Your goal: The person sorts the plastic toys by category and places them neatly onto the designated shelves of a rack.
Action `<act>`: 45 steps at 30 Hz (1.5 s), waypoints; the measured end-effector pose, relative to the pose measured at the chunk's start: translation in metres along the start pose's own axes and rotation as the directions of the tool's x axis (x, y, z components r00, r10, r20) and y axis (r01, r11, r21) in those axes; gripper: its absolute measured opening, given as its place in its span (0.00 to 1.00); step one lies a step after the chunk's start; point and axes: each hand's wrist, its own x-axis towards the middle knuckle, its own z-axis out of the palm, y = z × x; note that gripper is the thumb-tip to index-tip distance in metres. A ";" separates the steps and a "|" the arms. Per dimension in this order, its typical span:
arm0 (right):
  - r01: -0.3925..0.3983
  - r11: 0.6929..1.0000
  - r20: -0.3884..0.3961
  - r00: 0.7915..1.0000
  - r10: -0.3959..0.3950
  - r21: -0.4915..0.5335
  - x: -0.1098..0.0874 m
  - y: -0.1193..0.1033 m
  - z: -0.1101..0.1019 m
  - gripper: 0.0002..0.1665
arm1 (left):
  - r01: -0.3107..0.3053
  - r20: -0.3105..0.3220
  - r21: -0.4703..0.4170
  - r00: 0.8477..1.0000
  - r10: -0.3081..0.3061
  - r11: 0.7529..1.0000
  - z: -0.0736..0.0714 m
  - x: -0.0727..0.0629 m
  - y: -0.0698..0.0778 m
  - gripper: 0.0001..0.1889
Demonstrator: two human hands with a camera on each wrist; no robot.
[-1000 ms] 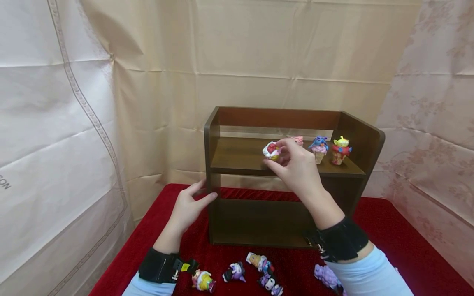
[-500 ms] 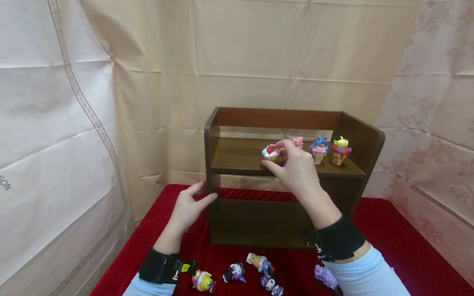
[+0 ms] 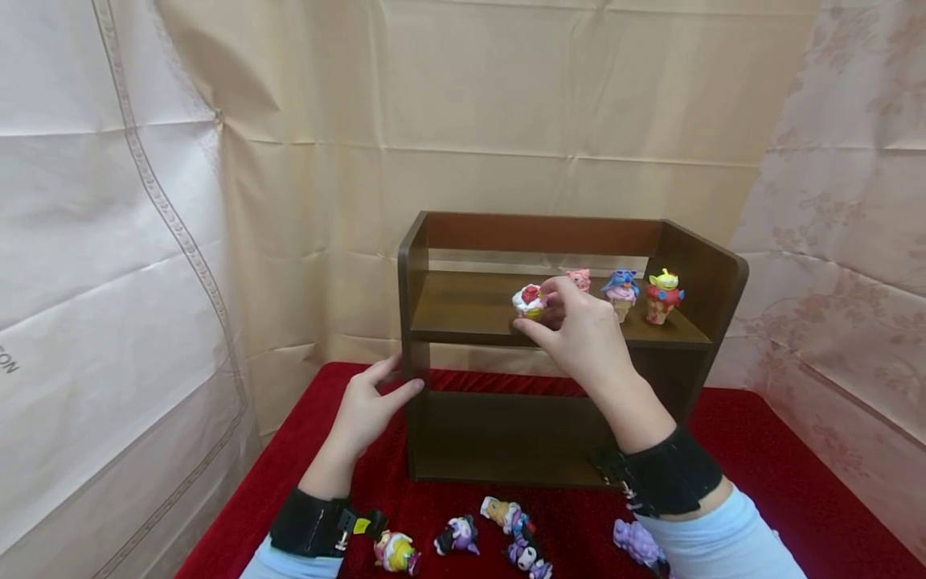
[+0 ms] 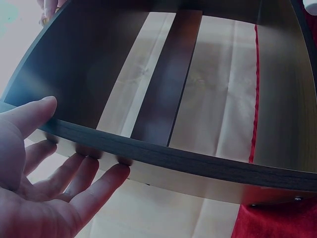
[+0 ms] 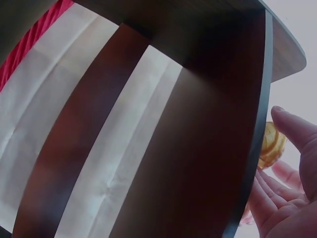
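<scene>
A creased beige backdrop cloth [image 3: 506, 96] hangs behind a counter [image 3: 760, 442] covered in red velvety fabric. On it stands a dark-brown wooden shelf unit [image 3: 463, 305] with two tiers, its front facing the head camera. The left hand [image 3: 365, 406] grips the unit's left side panel, thumb at the front edge. The right hand [image 3: 589, 330] pinches an ice-cream figurine [image 3: 530, 301] between thumb and fingers at the upper tier, near the middle of its front edge.

The figurine's white swirl and red topping point up, tipped somewhat toward the camera, its yellow base down, so its long axis runs near upright; whether it touches the board I cannot tell. To its right stand a pink figurine [image 3: 579, 277], partly hidden by the right hand, a blue-eared cone figurine [image 3: 620, 294] and a yellow-headed cone figurine [image 3: 663, 299]. Several more figurines lie on the red fabric in front, among them a purple figurine [image 3: 638, 540].

Compared with a second ago, the held figurine is in almost the same spot, and the left hand has stayed put. Only the right wrist view shows the ridged yellow cone from below; only the left wrist view shows the left fingertips against the panel's outer face.
</scene>
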 end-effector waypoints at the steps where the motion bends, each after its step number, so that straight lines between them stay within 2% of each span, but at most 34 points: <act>1: 0.005 1.000 -0.005 1.000 -0.005 -0.002 0.000 0.000 -0.001 0.31 | 0.001 -0.001 0.000 1.000 -0.001 1.000 0.000 0.000 0.000 0.31; 5: 0.044 0.999 -0.060 0.997 -0.044 0.007 0.000 0.000 -0.008 0.30 | 0.007 -0.005 0.006 1.000 -0.007 1.000 0.000 0.000 0.000 0.31; 7: 0.090 0.996 -0.107 0.990 -0.087 0.017 0.001 0.001 -0.012 0.27 | 0.008 -0.005 0.007 1.000 -0.008 1.000 0.000 0.000 0.000 0.31; 9: 0.159 0.987 -0.150 0.977 -0.154 0.020 0.003 0.002 -0.017 0.24 | 0.011 -0.004 0.009 1.000 -0.011 1.000 0.000 0.000 0.000 0.31; 12: 0.283 0.959 -0.187 0.943 -0.277 0.006 0.009 0.004 -0.024 0.20 | 0.012 -0.004 0.008 1.000 -0.012 1.000 0.000 0.000 0.000 0.31; 15: 0.385 0.923 -0.154 0.911 -0.383 -0.013 0.015 0.006 -0.032 0.19 | 0.010 -0.003 0.008 1.000 -0.010 1.000 0.000 0.000 0.000 0.30; 17: 0.442 0.897 -0.102 0.891 -0.441 -0.022 0.020 0.007 -0.036 0.21 | 0.007 -0.002 0.007 1.000 -0.007 1.000 0.000 0.000 0.000 0.31; 20: 0.526 0.850 -0.027 0.850 -0.527 -0.034 0.026 0.010 -0.040 0.25 | 0.007 -0.004 0.011 1.000 -0.007 1.000 0.000 0.000 0.000 0.31; 23: 0.591 0.806 0.013 0.806 -0.591 -0.040 0.031 0.012 -0.041 0.29 | 0.010 -0.006 0.018 1.000 -0.010 1.000 0.000 0.000 0.001 0.31; 25: 0.611 0.790 0.030 0.792 -0.610 -0.045 0.032 0.014 -0.038 0.31 | 0.014 -0.007 0.023 1.000 -0.014 1.000 0.000 -0.001 0.002 0.32; 28: 0.604 0.795 0.061 0.797 -0.601 -0.060 0.031 0.017 -0.035 0.33 | 0.016 -0.006 0.023 1.000 -0.016 1.000 0.000 -0.001 0.003 0.32; 32: 0.569 0.816 0.106 0.821 -0.560 -0.098 0.029 0.018 -0.031 0.34 | 0.011 -0.003 0.020 1.000 -0.011 1.000 0.000 -0.002 0.002 0.32; 35: 0.556 0.823 0.128 0.830 -0.543 -0.115 0.029 0.018 -0.029 0.32 | 0.003 -0.001 0.019 1.000 -0.003 1.000 0.000 -0.002 0.002 0.32; 45: 0.509 0.838 0.114 0.860 -0.497 -0.194 0.027 0.017 -0.022 0.31 | 0.014 -0.003 0.017 1.000 -0.014 1.000 0.000 -0.001 0.002 0.31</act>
